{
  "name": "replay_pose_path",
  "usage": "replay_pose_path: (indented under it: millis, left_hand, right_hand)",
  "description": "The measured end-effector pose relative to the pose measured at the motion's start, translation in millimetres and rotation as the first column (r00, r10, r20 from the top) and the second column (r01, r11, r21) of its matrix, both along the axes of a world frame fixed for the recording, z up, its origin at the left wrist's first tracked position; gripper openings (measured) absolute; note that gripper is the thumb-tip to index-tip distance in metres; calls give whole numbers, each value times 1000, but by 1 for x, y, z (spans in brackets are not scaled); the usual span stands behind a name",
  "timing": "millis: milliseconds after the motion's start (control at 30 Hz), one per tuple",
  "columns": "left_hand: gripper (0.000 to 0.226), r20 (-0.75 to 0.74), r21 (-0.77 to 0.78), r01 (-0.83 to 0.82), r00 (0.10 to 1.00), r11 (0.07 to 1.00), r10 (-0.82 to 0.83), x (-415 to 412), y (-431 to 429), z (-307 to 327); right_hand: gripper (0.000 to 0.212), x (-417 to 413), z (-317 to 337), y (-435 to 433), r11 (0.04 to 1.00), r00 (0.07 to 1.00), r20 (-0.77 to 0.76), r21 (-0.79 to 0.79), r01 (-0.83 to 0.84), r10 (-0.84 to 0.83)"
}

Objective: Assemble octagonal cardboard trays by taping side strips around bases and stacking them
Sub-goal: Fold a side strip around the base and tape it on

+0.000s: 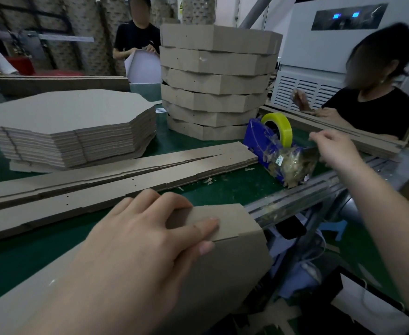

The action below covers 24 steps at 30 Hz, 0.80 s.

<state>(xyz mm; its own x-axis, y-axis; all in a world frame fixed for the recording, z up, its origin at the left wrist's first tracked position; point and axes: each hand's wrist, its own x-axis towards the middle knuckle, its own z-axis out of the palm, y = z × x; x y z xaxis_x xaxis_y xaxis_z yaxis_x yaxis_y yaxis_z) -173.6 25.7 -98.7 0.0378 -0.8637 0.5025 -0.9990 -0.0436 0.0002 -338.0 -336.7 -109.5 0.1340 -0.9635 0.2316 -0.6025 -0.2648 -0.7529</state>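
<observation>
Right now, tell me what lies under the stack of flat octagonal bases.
A cardboard sheet pokes out beneath the stack of bases at its near left edge, resting on the green table. How far it runs underneath, and anything else there, is covered by the stack.

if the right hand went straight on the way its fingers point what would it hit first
Probably the yellow tape roll on the blue dispenser. The right hand points left toward it with nothing visible between, though depth is hard to judge.
</observation>
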Motion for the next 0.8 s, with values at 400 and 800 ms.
replay_pose_path:
  millis: [400,800]
  left_hand:
    - [37,-6,1,-10,1000,1000,10,1,-3,-1]
    - [36,-20,-6,-23,1000,1000,23,1,-4,-2]
  right_hand:
    - [14,4,17,-43,800,987,152,584,-139,60]
    - [18,8,47,-34,807,994,53,581,-108,95]
